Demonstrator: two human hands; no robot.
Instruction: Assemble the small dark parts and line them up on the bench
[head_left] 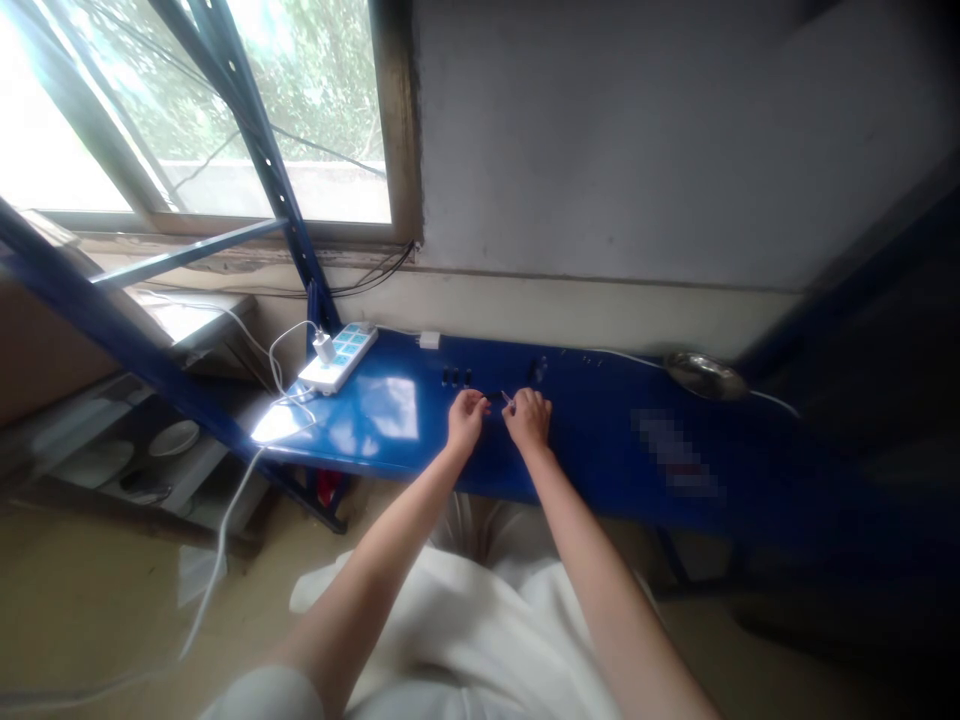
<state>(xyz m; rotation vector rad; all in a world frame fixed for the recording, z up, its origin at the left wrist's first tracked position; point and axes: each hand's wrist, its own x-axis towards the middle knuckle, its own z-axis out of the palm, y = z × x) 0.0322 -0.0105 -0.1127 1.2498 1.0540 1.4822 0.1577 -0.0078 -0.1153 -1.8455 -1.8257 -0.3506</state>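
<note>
Over the blue table (420, 455), my left hand (466, 415) is closed on a small dark piece (493, 396). Beside it on the right, my right hand (529, 415) pinches a thin, light-tipped tool (506, 397), whose end points at the dark piece between the hands. The exact shape of both items is too small to tell. Several small black parts (456, 378) stand in a row just beyond my left hand. Another dark part (533, 370) and a clear small item (543, 368) lie beyond my right hand.
A white power strip (341, 358) with a plugged-in charger (323, 346) is at the table's left end. A white adapter (429, 340) lies at the back edge. A metal dish (705, 376) sits at the back right. Blue frame posts (262, 150) rise at the left.
</note>
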